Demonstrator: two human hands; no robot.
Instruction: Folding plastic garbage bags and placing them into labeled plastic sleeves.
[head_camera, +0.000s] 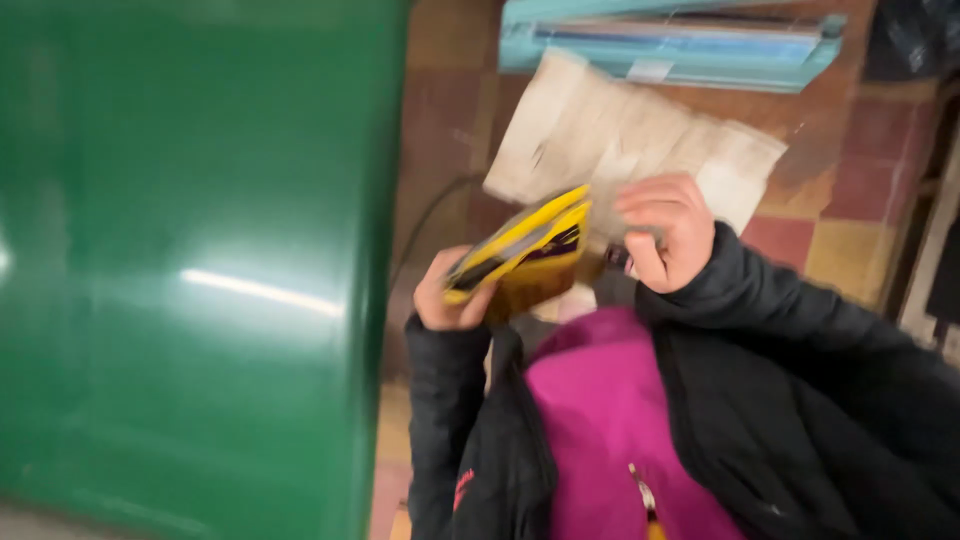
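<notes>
My left hand (447, 297) grips a stack of flat yellow packets (522, 248) with dark markings, holding it from below at its left end. My right hand (667, 228) is curled just to the right of the packets; whether it touches them or holds anything is blurred. Both arms wear black jacket sleeves over a magenta top (610, 420). The whole view is motion-blurred.
A large shiny green surface (190, 260) fills the left half. On the tiled floor ahead lies a pale sack or sheet (620, 130), with a light blue sealing machine (680, 45) beyond it. A dark cable (430, 215) runs along the floor.
</notes>
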